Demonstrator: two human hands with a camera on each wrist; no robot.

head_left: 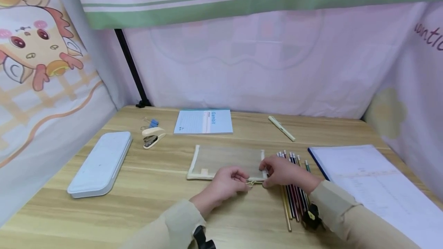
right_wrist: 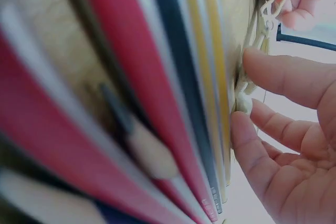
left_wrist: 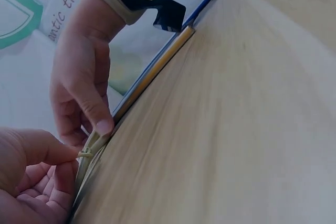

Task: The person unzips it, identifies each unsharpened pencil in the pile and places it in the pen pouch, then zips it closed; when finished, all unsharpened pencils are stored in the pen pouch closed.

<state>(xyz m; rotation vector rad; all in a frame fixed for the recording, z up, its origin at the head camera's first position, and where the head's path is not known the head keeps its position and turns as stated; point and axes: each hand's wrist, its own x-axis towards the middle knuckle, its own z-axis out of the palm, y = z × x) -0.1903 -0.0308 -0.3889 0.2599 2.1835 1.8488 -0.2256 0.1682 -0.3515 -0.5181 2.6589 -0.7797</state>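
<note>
1. we see a thin mesh pouch (head_left: 226,161) lying flat near the middle of the table (head_left: 145,187), a bit toward the front edge.
2. we think it is light, soft and floppy, so it bends and slides if pulled.
3. our left hand (head_left: 226,184) pinches the little zipper pull (head_left: 252,183) at the pouch's front edge, fingers curled tight on it.
4. our right hand (head_left: 282,172) holds down the pouch's right front corner, thumb and fingers pinched on the edge.
5. we think the pull and that corner are the best spots to hold.
6. going left to right, there is a white tin case (head_left: 100,164), a stapler (head_left: 153,136), a blue notebook (head_left: 203,121), a pen (head_left: 282,128), colored pencils (head_left: 294,191) and a big open book (head_left: 373,187).
7. the pencils lie just beside the pouch under our right wrist, and could roll if bumped.
</note>
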